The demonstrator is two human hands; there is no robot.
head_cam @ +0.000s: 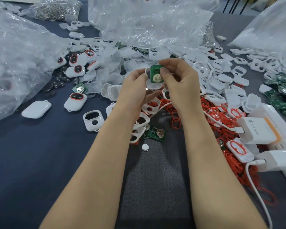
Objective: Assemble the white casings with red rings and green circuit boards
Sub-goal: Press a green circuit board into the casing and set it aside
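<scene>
Above the table's middle, my left hand (135,90) holds a white casing (153,85) from its left side and underneath. My right hand (180,83) pinches a green circuit board (157,75) and holds it against the casing's open face, the round metal contact facing me. Loose red rings (221,119) lie heaped to the right of my hands. Another green board (156,133) lies on the table below my wrists. Finished casings with red rings (75,101) sit to the left.
Large clear plastic bags (147,22) crowd the back and left. White casing halves (221,76) cover the middle and right. More green boards (280,90) pile at the right edge. White chargers (257,129) with a cable (257,192) stand at the lower right.
</scene>
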